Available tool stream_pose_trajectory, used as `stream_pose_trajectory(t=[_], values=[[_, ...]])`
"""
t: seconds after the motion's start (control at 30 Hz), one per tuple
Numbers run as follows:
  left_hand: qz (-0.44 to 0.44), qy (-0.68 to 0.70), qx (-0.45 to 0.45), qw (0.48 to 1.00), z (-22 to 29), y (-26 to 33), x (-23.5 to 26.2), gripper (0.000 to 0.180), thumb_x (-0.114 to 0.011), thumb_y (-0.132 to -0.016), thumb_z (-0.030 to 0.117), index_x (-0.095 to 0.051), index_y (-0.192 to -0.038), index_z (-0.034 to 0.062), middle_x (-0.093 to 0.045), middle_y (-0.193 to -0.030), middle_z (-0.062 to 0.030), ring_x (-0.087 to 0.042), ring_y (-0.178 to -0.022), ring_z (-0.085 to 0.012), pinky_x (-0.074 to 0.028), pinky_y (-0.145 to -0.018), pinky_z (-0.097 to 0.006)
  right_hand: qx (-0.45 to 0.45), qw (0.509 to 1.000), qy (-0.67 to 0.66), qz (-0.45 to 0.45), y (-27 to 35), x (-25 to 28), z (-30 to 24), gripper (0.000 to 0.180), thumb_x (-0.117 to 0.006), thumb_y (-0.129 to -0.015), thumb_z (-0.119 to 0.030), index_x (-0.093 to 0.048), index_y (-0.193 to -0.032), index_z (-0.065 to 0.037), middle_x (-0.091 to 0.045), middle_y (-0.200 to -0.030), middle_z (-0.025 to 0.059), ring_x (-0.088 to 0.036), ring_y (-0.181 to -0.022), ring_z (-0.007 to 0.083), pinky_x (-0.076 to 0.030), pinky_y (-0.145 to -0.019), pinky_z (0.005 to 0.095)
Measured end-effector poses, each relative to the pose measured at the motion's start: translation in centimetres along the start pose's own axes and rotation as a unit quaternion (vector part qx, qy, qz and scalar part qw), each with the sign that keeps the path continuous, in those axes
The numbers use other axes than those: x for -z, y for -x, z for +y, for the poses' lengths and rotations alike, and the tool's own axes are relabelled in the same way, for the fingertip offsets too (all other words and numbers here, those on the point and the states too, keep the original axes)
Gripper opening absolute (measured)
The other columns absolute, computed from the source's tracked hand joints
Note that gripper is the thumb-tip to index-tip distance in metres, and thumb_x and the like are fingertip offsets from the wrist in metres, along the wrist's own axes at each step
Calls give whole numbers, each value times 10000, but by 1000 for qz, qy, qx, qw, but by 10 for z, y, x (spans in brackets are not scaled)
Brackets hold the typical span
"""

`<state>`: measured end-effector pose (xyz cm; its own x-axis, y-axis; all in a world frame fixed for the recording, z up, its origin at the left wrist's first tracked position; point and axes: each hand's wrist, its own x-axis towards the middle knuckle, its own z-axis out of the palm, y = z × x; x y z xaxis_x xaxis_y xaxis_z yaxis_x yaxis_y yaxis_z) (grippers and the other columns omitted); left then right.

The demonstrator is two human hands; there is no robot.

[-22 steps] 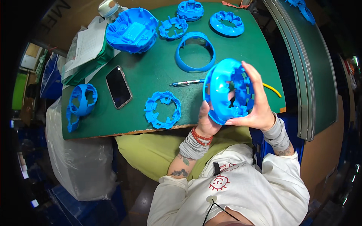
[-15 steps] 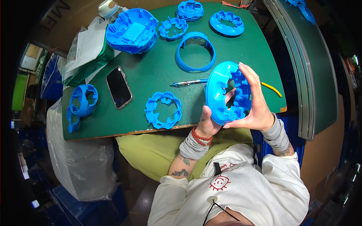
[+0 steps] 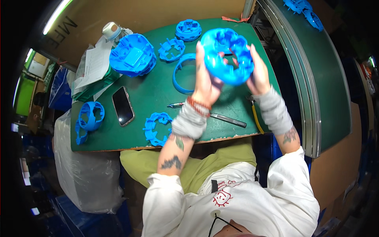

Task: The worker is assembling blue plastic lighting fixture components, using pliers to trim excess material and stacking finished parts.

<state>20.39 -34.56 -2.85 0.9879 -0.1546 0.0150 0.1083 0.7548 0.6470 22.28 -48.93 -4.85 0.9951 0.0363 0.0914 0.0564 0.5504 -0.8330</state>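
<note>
Both my hands hold one round blue plastic part (image 3: 227, 55) with several openings, raised above the far side of the green table (image 3: 154, 94). My left hand (image 3: 207, 81) grips its left rim and my right hand (image 3: 258, 73) grips its right rim. Under the part lies a plain blue ring (image 3: 182, 73), partly hidden by my left hand. A toothed blue ring (image 3: 157, 128) lies near the table's front edge beside my left forearm. A metal tool (image 3: 227, 119) lies across the table below my wrists.
A black phone (image 3: 122, 106) lies left of centre. A large blue housing (image 3: 132, 55) sits at the back left with papers (image 3: 96, 65) beside it. More blue parts (image 3: 188, 30) lie at the back, another blue part (image 3: 91, 115) at the left edge. A plastic bag (image 3: 85, 173) hangs below.
Both hands lifted the blue part up and away from the table's front right toward the far side, with my forearms now stretched over the table.
</note>
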Motion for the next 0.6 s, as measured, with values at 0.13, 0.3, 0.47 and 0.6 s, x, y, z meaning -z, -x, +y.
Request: stream_pose_trajectory(t=[0.13, 0.3, 0.47, 0.6], values=[[81, -363, -238, 897, -1, -108, 46, 436, -404, -903, 517, -593, -863, 126, -544, -709, 28, -482, -648, -45, -370, -576, -185, -12, 1000, -4, -4, -98, 18, -20, 320, -513, -905, -307, -550, -1046, -22, -608, -934, 51, -580, -827, 122, -470, -732, 261], [175, -412, -94, 889, -20, -158, 67, 513, -399, -888, 539, -493, -727, 61, -418, -550, -22, -432, -452, -119, -406, -395, -267, -109, 992, 11, 70, -170, 34, 11, 301, -489, -904, -262, -572, -1108, -57, -612, -1088, 69, -577, -972, 187, -417, -907, 336], [192, -486, -122, 844, -51, -184, 61, 534, -337, -917, 465, -543, -777, -7, -526, -582, -126, -527, -424, -230, -434, -412, -351, -79, 990, 83, 77, -218, 102, 36, 483, -515, -871, -347, -495, -1188, 18, -505, -1223, 143, -463, -1125, 233, -348, -950, 349], [167, -512, -135, 832, -40, -195, 86, 524, -321, -923, 475, -507, -748, 18, -505, -577, -98, -508, -432, -200, -423, -406, -331, -49, 983, 137, 110, -218, 90, 52, 462, -525, -870, -345, -508, -1167, 9, -533, -1185, 131, -476, -1099, 221, -342, -948, 336]])
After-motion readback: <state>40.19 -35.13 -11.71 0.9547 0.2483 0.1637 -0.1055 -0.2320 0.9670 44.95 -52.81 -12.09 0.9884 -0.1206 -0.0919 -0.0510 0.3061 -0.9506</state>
